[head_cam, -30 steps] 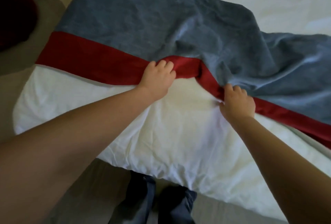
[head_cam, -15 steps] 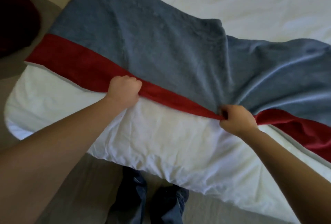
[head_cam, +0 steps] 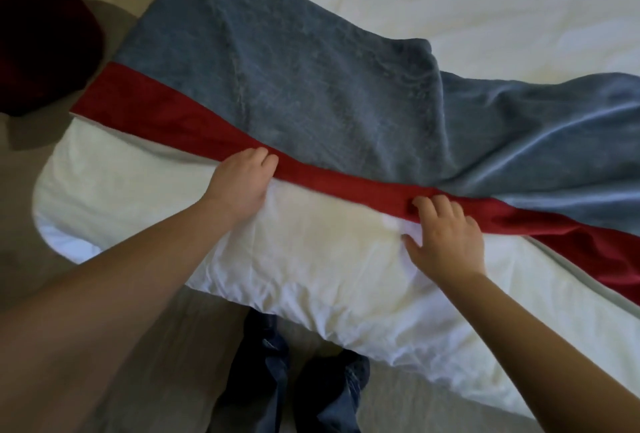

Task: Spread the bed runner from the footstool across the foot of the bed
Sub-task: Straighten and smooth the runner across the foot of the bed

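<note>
Bed runner (head_cam: 311,79), grey-blue with a red border (head_cam: 166,117), lay across the foot of the bed (head_cam: 398,321), on the white cover (head_cam: 138,197). Its left end reached the bed's left edge and lay flat. Toward the right edge it was bunched into long folds. The red border ran along the side nearest you, set back from the foot edge, with a strip of white cover bare below it.

Your left hand (head_cam: 242,186) lay flat, left of the middle of the foot edge, fingers relaxed on the red border and gripping nothing. Your right hand (head_cam: 446,238) was spread wide right of the middle, palm on the cover, fingertips (head_cam: 420,202) touching the border, holding nothing.

What may be the footstool (head_cam: 38,37), a dark red shape too dim to make out, sat on the floor (head_cam: 156,346) off the left corner. Your legs (head_cam: 273,363) stood at the foot edge.
</note>
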